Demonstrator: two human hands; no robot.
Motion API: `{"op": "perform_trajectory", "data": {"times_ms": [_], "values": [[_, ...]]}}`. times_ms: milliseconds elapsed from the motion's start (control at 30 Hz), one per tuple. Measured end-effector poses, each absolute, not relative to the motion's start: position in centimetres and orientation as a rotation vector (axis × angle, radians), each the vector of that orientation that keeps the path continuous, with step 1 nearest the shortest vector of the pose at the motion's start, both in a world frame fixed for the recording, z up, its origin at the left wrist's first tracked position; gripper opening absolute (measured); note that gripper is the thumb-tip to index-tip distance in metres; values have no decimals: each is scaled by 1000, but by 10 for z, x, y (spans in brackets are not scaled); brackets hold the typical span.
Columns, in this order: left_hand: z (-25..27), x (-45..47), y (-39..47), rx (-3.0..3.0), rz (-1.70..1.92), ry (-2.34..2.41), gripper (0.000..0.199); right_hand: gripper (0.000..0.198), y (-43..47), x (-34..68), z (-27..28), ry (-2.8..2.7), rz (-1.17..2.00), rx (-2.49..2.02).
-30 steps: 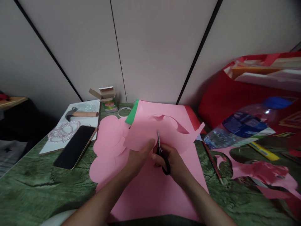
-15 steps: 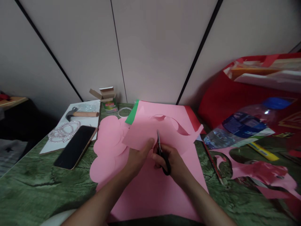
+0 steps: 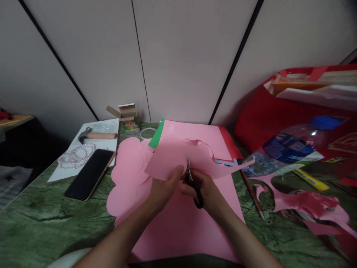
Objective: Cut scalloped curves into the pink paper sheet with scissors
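Note:
My left hand point(image 3: 167, 186) pinches the near edge of a pink paper sheet point(image 3: 167, 158), thumb on top, fingers hidden beneath. Black-handled scissors point(image 3: 197, 193) are in my right hand point(image 3: 205, 186), their blades pointing away from me into the sheet, just right of my left thumb. A curved cut-out edge and a thin strip of the sheet stick out to the right. Under both hands lies a larger pink sheet point(image 3: 181, 230). To the left, several rounded pink paper cut-outs point(image 3: 126, 167) overlap one another.
At left lie a phone point(image 3: 89, 175), a bead string point(image 3: 76, 156) and a hammer point(image 3: 97, 135). A small box point(image 3: 130, 124) stands behind. On the right are a pencil point(image 3: 253, 197), a plastic bottle point(image 3: 290, 145), a yellow cutter point(image 3: 312, 179), pink scraps point(image 3: 315, 206) and a red bag point(image 3: 256, 115).
The held sheet has turned a little, and its right-hand strip now reaches further right, over the bottle's base. Both hands stay in nearly the same place.

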State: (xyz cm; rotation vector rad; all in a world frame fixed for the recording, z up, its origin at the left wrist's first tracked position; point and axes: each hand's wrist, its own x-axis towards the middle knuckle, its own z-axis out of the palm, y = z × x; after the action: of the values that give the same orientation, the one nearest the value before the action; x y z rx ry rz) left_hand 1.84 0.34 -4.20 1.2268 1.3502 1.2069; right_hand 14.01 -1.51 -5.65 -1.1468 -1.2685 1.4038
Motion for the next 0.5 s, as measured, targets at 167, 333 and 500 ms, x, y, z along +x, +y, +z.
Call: {"op": "perform_trajectory", "data": {"times_ms": [167,333,500], "values": [[-41,18,3,1211,1197,1349,26,31,-17,140,-54,-1301,1387,-1161],[-41,18,2,1194,1186,1344,26,31,-17,141,-54,-1309,1404,-1153],[-43,18,2,1179,1193,1350,24,31,-17,141,-55,-1294,1408,-1164]]}}
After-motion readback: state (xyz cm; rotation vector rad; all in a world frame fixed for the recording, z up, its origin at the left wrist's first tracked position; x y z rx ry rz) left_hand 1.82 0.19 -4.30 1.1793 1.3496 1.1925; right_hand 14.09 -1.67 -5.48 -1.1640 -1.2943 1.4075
